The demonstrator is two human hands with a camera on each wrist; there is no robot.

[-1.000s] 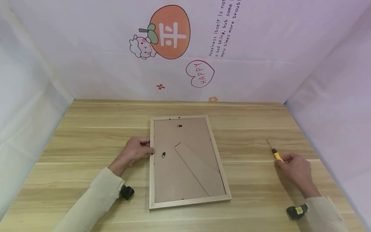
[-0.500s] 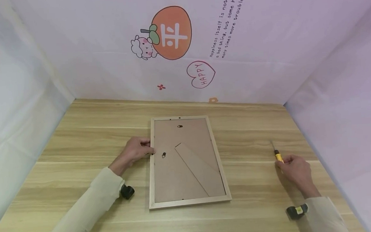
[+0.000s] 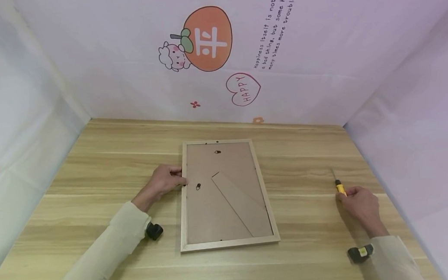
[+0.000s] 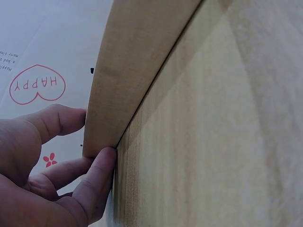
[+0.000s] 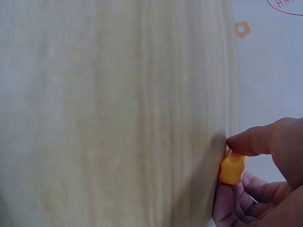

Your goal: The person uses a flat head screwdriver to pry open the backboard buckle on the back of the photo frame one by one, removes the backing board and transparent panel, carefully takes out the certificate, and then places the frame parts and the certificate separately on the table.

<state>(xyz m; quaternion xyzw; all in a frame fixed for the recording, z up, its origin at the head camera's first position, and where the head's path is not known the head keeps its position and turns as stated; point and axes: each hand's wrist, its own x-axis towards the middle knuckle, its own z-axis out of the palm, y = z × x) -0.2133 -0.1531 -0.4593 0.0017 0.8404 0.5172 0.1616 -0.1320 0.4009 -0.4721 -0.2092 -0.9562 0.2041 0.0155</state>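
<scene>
A pale wooden picture frame (image 3: 227,200) is laid back side up on the wood-grain table (image 3: 304,225), its beige backing fitted with two small dark hangers (image 3: 218,151) and a slanted stand leg (image 3: 237,204). Its left edge is pinched between the thumb and fingers of the left hand (image 3: 163,180), reached in from the lower left. Well apart, a yellow-handled screwdriver (image 3: 340,188) is pinched by the right hand (image 3: 362,204), its thin shaft pointed toward the printed wall (image 3: 303,95).

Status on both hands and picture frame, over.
Left hand gripping picture frame by its left edge. Frame back-side up on table. Right hand holding yellow screwdriver, right of frame. Possibly in the way: left hand at that edge.
</scene>
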